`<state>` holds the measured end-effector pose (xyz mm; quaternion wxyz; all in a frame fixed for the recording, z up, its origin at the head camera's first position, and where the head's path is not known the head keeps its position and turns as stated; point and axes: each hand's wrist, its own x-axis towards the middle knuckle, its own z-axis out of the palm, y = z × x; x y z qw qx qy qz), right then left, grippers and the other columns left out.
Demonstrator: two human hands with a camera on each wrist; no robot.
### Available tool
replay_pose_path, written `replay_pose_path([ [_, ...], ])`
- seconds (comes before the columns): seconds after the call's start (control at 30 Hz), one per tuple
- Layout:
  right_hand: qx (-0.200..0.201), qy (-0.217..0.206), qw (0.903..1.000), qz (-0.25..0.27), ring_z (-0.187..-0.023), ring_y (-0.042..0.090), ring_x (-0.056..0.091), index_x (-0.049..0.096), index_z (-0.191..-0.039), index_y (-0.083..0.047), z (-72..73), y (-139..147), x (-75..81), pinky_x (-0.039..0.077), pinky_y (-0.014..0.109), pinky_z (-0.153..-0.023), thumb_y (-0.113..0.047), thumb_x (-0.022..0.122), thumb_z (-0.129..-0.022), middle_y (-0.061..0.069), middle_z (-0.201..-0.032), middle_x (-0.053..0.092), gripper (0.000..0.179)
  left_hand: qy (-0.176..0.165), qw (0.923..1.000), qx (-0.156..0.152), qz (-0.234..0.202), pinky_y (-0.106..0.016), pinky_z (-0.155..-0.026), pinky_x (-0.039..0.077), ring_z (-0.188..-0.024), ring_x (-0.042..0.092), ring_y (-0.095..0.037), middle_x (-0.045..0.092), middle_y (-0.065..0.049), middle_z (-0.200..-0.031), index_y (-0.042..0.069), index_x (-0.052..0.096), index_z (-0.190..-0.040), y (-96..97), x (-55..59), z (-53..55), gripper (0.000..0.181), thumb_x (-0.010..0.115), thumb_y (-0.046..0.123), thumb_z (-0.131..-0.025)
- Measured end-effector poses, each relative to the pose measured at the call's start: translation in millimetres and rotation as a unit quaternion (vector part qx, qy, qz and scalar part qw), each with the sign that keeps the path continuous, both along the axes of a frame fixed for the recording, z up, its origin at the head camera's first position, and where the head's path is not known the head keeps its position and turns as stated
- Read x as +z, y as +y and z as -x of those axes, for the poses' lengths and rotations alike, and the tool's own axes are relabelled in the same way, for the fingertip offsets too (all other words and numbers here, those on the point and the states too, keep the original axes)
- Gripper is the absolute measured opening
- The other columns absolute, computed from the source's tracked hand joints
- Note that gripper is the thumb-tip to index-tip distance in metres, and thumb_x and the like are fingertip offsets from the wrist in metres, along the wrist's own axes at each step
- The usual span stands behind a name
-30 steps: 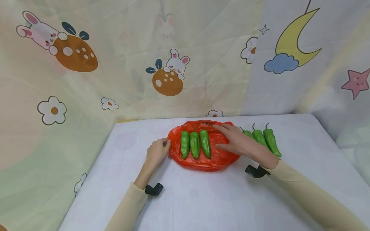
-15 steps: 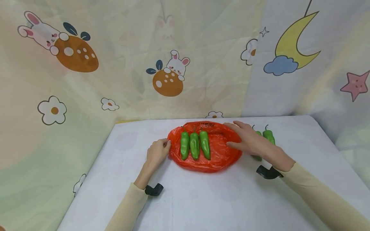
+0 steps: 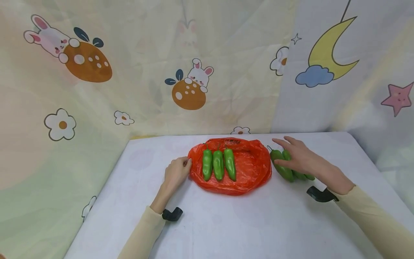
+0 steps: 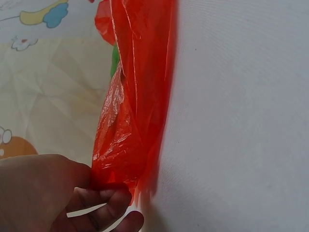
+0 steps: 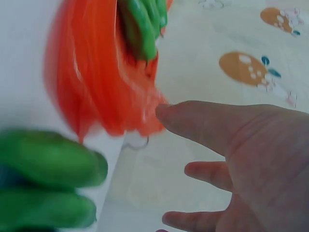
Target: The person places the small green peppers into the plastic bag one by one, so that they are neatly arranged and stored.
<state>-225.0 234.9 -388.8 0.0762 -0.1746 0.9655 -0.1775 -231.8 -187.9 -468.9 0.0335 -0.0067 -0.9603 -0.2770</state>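
Note:
A red plastic bag (image 3: 250, 172) lies spread with its mouth up on the white table. Three green chili peppers (image 3: 218, 165) rest side by side in its left half, stems pointing away from me. My left hand (image 3: 175, 173) pinches the bag's left rim between thumb and fingers; the left wrist view shows the gathered red plastic (image 4: 140, 121) there. Right of the bag, my right hand (image 3: 300, 157) hovers with fingers spread and holds nothing. Beneath it lie more green peppers (image 3: 282, 169), partly hidden by the hand.
The white table (image 3: 239, 226) reaches back to a cloth backdrop (image 3: 226, 108) printed with rabbits, flowers and a moon. A black wrist mount sits on each forearm. The table's left edge slopes down beside the hanging cloth.
My right hand has moved right, from above the bag's right side to over the loose peppers. The left hand has kept its pinch on the bag's rim.

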Motion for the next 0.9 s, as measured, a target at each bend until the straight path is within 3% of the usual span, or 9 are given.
replay_pose_path([
  [0.17,0.004,0.002,1.0000,-0.005,-0.132,0.065,0.031,0.037,-0.151,-0.004,5.3,20,-0.3,0.035,0.080,-0.094,-0.038,0.071,-0.091,0.043,-0.149,0.030,0.077,-0.003,1.0000,0.002,0.000,-0.026,-0.046,0.030,-0.051,0.046,-0.013,0.052,0.002,-0.057,0.015,0.061,-0.073,-0.4,-0.6,-0.3,0.034,0.050,0.031,-0.101],
  [0.33,0.015,-0.008,0.9997,-0.017,-0.128,0.062,0.039,0.039,-0.149,-0.002,10.3,36,-3.9,0.040,0.076,-0.093,-0.038,0.072,-0.090,0.042,-0.144,0.040,0.076,0.000,1.0000,0.002,0.004,-0.026,-0.046,0.031,-0.052,0.047,-0.013,0.052,0.002,-0.057,0.015,0.061,-0.073,-0.4,-0.9,0.1,0.034,0.050,0.031,-0.100],
  [0.53,0.032,-0.054,0.9977,-0.027,-0.127,0.057,0.044,0.042,-0.147,0.001,14.2,55,-4.6,0.042,0.073,-0.093,-0.037,0.072,-0.090,0.038,-0.142,0.044,0.075,-0.002,1.0000,0.002,0.000,-0.026,-0.047,0.032,-0.051,0.048,-0.014,0.053,0.001,-0.057,0.015,0.063,-0.074,-0.1,0.3,-0.7,0.033,0.050,0.031,-0.101],
  [0.9,0.022,-0.127,0.9899,-0.059,-0.129,0.059,0.042,0.040,-0.146,0.006,22.2,75,-14.6,0.041,0.072,-0.096,-0.036,0.070,-0.091,0.041,-0.143,0.041,0.075,-0.003,1.0000,0.005,0.006,-0.026,-0.048,0.034,-0.053,0.049,-0.015,0.054,0.001,-0.058,0.014,0.063,-0.075,0.0,-1.2,-1.3,0.032,0.051,0.031,-0.100],
])
